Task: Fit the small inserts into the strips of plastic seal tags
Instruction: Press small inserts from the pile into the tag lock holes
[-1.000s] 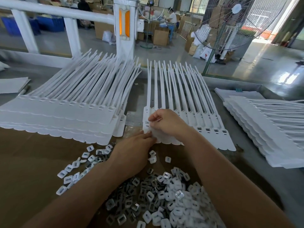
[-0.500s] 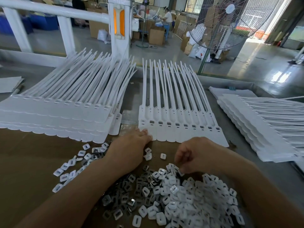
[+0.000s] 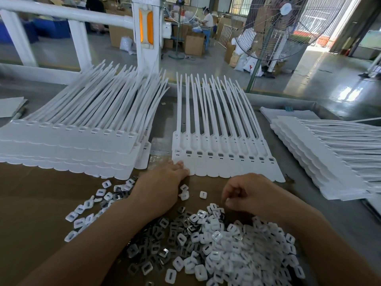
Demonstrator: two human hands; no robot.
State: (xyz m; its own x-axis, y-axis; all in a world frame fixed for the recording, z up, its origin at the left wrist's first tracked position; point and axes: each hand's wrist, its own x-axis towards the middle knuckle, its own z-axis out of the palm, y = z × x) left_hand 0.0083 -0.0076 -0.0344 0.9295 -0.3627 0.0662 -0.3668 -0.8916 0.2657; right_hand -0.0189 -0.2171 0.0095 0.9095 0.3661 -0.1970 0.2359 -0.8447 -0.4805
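Seal-tag stack (image 3: 72,145) far left: many strips piled flat, scalloped heads toward the camera, tails fanning up and away toward the white railing (image 3: 61,14). Its near edge sits on the brown cardboard sheet (image 3: 31,203).

Scattered inserts (image 3: 88,205) lie on the cardboard just in front of that stack, left of the left forearm.

Left hand (image 3: 160,188): palm down, fingers stretched out flat, fingertips (image 3: 181,165) pressing the near-left corner of the single strip (image 3: 226,164). Holds nothing.

The single strip lies flat mid-bench, apart from both stacks, heads near, tails pointing away. A row of sockets runs across the heads; the leftmost looks white, the rest grey.

A few loose inserts (image 3: 203,194) sit on the cardboard between the two hands.

Main insert pile (image 3: 226,244) is bottom centre, white pieces mixed with darker metallic ones, between and under both forearms.

Right hand (image 3: 249,193): knuckles up, fingers curled down and inward at the pile's far edge, just short of the strip's near edge. Cannot tell if it's pinching an insert; the tips are turned under.

Right stack (image 3: 329,157) is at the bench's right side, turned so its tails point right.

Behind: pedestal fan (image 3: 284,23), factory floor.
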